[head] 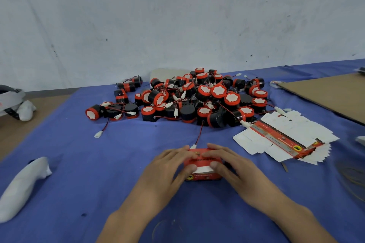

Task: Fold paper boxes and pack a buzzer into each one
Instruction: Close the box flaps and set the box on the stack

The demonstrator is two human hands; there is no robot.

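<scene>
A red paper box (203,164) stands on the blue cloth near the front centre. My left hand (169,165) grips its left side, thumb on the white flap. My right hand (231,163) grips its right side, thumb on the same flap. A red-black wire with a white plug (194,146) runs from the box's far edge back toward the pile. Behind lies a heap of black-and-red buzzers (189,98) with tangled wires. A fanned stack of flat, unfolded boxes (284,138) lies to the right.
A white wrapped object (21,185) lies at the front left on the blue cloth (98,163). A brown cardboard sheet (327,94) covers the back right. Grey-white gear (11,102) sits at the far left edge. The wall stands close behind the pile.
</scene>
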